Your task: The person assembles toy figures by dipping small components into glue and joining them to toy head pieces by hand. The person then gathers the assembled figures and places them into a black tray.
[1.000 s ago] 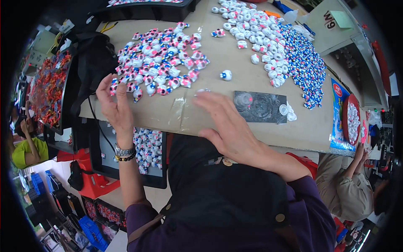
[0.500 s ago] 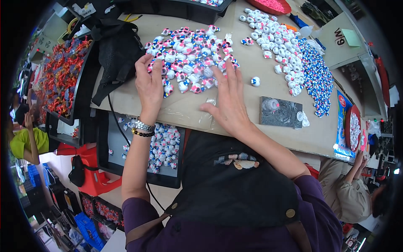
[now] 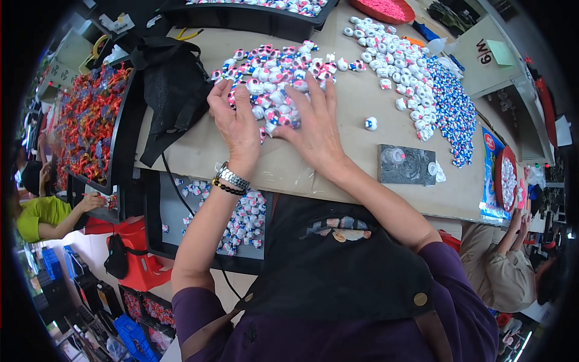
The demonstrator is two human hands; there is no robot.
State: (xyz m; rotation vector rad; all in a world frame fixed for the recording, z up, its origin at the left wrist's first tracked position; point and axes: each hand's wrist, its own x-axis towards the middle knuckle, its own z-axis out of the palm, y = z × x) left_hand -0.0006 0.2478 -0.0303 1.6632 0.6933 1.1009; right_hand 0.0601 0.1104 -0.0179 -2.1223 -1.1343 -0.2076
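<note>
A heap of small white, pink and blue toy figures (image 3: 265, 67) lies on the covered worktable. My left hand (image 3: 235, 125) is against the near left side of the heap, its fingers slightly curved and parted. Across from it, my right hand (image 3: 318, 130) rests over the near right part with its fingers spread. Several figures sit between the two hands, touched but not gripped. A single round white piece (image 3: 371, 123) lies apart, right of my right hand. Below the table edge, a dark tray (image 3: 205, 238) holds more of these figures, partly hidden by my left forearm.
White rounded pieces (image 3: 398, 63) and small blue pieces (image 3: 449, 108) spread to the right. Nearer is a dark grey block (image 3: 416, 172) with a clear round part. A black bag (image 3: 175, 84) and a tray of red-orange parts (image 3: 90, 127) stand left. Co-workers sit on both sides.
Both hands have drawn inward, closer together, pushing the near figures into a tighter heap. The left hand moved right. At the left, a co-worker's arm has reached toward a tray.
</note>
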